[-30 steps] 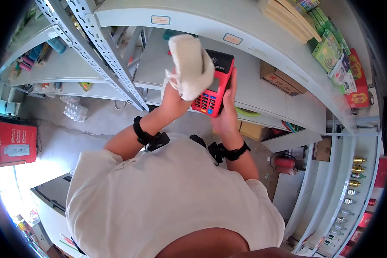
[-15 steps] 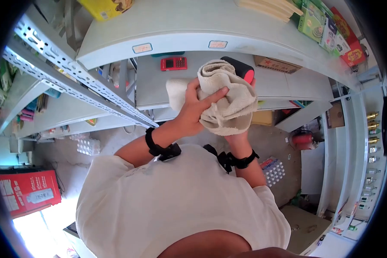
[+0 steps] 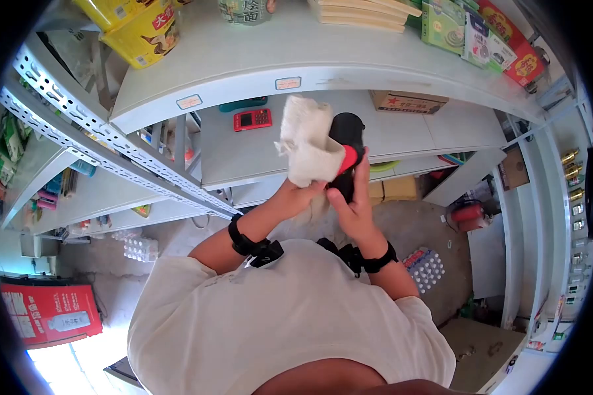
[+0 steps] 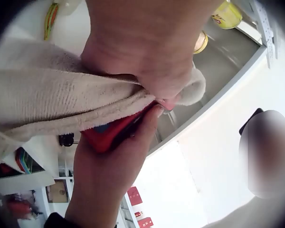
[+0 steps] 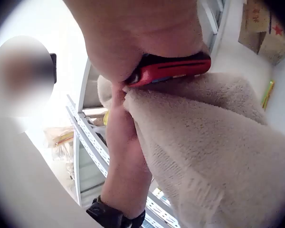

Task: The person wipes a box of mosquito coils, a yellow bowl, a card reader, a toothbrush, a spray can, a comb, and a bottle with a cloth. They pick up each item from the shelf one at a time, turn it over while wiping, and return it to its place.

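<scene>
My right hand point(image 3: 357, 216) grips a red and black card payment terminal point(image 3: 350, 133), which stands tilted with its black end up and away from me. A cream towel point(image 3: 308, 139) is bunched in my left hand point(image 3: 299, 197) and lies against the terminal's face, hiding most of it. In the left wrist view the right thumb rests along the terminal's red edge point(image 4: 102, 138), under the towel's fold. The right wrist view shows the red side point(image 5: 173, 70) below my right palm, with the towel point(image 5: 194, 137) hanging beneath it. A second red card terminal point(image 3: 252, 119) lies on the shelf ahead.
The lower shelf point(image 3: 230, 151) also bears a cardboard box point(image 3: 408, 103). Above it, the upper shelf point(image 3: 244, 72) juts out with yellow noodle tubs point(image 3: 141, 36) and green boxes point(image 3: 445, 33). Perforated metal posts point(image 3: 112, 141) stand at left. Packed bottles point(image 3: 425, 268) sit on the floor.
The terminal has turned from keypad-up to edge-on, its black end uppermost. The towel shifted over it, spread wide half a second ago and narrower now. The head view has moved, bringing the second terminal into sight.
</scene>
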A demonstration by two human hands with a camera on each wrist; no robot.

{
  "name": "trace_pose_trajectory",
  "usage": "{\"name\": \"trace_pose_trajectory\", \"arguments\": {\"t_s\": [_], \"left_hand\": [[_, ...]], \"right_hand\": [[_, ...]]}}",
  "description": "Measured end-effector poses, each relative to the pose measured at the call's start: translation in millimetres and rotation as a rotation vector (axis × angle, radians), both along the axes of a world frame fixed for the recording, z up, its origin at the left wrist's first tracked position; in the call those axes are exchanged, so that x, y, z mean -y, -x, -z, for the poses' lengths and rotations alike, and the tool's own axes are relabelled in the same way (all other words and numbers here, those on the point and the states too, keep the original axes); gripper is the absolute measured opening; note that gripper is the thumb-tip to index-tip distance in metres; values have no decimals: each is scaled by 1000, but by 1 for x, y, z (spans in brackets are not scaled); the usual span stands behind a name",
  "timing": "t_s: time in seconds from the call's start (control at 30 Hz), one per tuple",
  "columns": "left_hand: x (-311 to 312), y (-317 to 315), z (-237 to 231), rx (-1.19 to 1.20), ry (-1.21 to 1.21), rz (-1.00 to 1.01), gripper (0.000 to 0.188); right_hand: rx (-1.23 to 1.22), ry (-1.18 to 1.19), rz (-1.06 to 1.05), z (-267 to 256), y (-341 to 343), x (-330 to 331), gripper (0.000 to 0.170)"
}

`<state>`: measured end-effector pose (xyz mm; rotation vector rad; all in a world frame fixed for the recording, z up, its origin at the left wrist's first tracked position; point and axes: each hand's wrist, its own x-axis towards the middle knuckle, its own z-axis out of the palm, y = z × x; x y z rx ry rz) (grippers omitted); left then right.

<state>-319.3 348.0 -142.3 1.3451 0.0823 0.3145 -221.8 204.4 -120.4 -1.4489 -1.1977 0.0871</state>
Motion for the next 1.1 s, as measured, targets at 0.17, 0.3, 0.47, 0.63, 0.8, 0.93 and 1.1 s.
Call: {"name": "trace_pose_trajectory", "arguments": {"t_s": [0.17,0.3,0.47,0.63,0.8,0.93,1.1], "left_hand": [[25,-10,-9,112,79,50,73],[39,-17,-19,97,247,-17,74],[51,-24,-21,95,285,-86,72],[79,-42,-21,142,144,-183,65],[110,-67,-20,14,5,-339,53],[125,-78,-10,-15,-51,-330,48],[117,-70,-17,44,226,-283,52]], "right_hand": [[414,48,138,-8,-11,14,80],[293,28,50,-16,-16,27,79],[-18,-36,-64,-9,-31,45,101],[-122,3,-48,-9,-44,68,113],[238,64,160,-4,-76,87,109],[408,180,204,-2,-88,96,101],[-6,21,-12,-8,-95,101,97]]}}
